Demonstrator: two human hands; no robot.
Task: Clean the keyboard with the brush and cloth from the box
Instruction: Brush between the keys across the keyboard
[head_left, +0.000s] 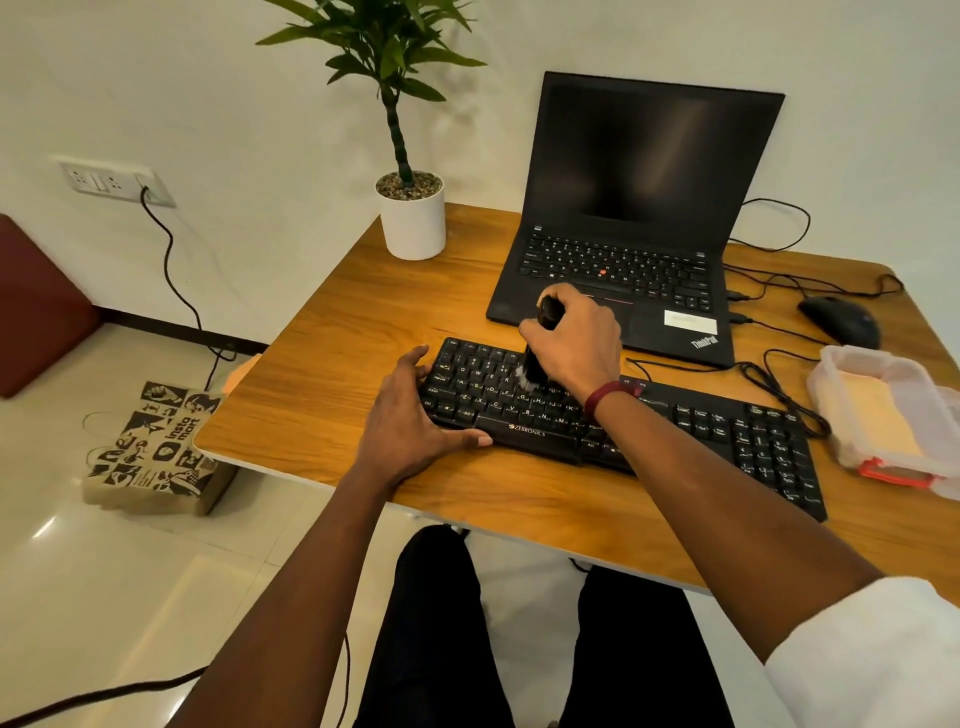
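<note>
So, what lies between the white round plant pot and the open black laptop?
Nothing: in the head view only bare wooden table separates the white round plant pot and the open black laptop.

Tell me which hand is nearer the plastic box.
Right. The right hand grips the brush over the keyboard, left of the box; the left hand rests on the keyboard's left end, farther away.
</note>
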